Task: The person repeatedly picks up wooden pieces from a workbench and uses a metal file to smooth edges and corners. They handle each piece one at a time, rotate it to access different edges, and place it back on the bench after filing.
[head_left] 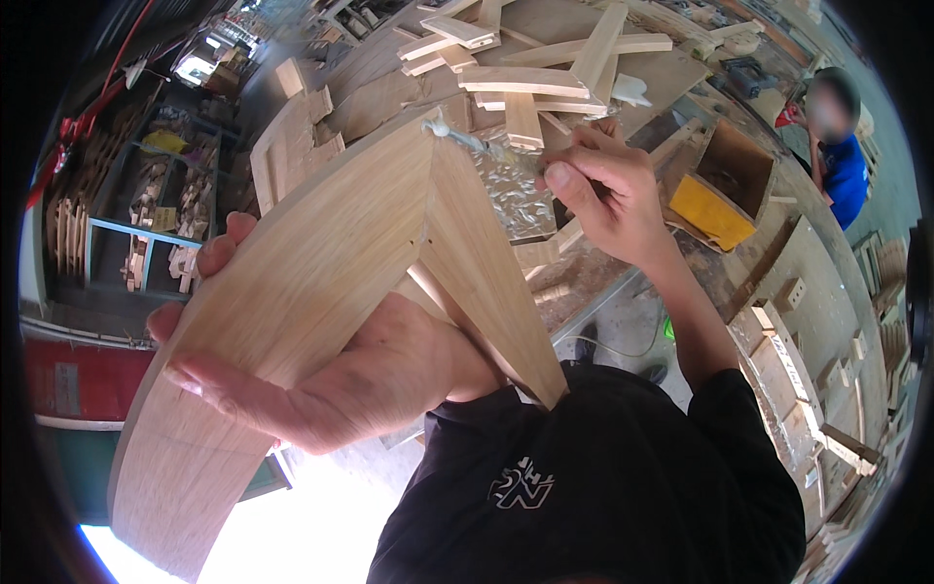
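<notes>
My left hand (360, 375) is closed around a curved wooden piece (292, 263), thumb on its face and fingers over the far edge. A straight tapered wooden piece (486, 273) meets it at a slanted joint, and together they form a V close to my chest. My right hand (608, 190) pinches a thin stick-like applicator (496, 151) smeared with pale glue. Its tip, with a white blob of glue (436, 125), touches or nearly touches the top end of the joint. Whether the applicator has bristles, I cannot tell.
Loose wooden pieces (530, 83) are heaped on the workbench ahead. A glue-smeared sheet (525, 209) lies under the applicator. To the right stands a yellow-fronted wooden box (715, 209), with a person in blue (844, 175) beyond. Shelves (146, 224) hold wooden parts at left.
</notes>
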### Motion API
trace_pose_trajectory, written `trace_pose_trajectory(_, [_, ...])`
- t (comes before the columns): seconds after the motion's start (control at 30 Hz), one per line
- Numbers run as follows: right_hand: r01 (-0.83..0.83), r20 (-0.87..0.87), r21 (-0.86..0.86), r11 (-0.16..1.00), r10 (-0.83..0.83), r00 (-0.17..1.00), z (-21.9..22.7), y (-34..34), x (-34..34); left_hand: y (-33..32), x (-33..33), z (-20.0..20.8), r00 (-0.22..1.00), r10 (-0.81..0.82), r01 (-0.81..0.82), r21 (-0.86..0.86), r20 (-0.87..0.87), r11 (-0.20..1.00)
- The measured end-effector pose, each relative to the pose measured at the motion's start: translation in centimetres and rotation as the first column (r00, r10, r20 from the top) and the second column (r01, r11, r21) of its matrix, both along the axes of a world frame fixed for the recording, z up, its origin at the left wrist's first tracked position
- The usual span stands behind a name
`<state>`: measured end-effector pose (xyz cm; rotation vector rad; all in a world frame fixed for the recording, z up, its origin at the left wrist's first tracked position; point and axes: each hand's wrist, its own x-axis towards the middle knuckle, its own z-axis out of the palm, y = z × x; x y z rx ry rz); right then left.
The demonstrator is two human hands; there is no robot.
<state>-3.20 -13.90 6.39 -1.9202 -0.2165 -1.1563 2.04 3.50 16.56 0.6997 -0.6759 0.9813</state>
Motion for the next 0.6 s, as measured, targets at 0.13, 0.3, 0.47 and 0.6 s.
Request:
trace_pose_trajectory(0.13, [0.061, -0.075, 0.087, 0.994, -0.055, 0.996, -1.2, -0.8, 2.4, -1.5, 0.3, -1.0, 0.881, 0.465, -0.473, 0.140, 0.086, 0.870])
trace_pose_trajectory(0.3, [0.015, -0.263, 0.369, 0.929, 0.089, 0.961, -3.3, -0.3, 4.5, -0.8, 0.6, -0.7, 0.944, 0.326, -0.327, 0.033, 0.040, 0.944])
trace_pose_trajectory(0.47, [0.027, -0.571, 0.169, 0.985, 0.075, 0.817, -13.4, -1.1, 6.9, 3.2, 2.8, -1.7, 0.939, 0.336, -0.329, 0.087, -0.080, 0.940])
trace_pose_trajectory(0.6, [0.088, -0.781, 0.056, 0.995, -0.012, 0.625, -19.5, -3.3, 7.6, 3.2, 4.2, -1.9, 0.941, 0.308, -0.317, -0.043, -0.143, 0.947])
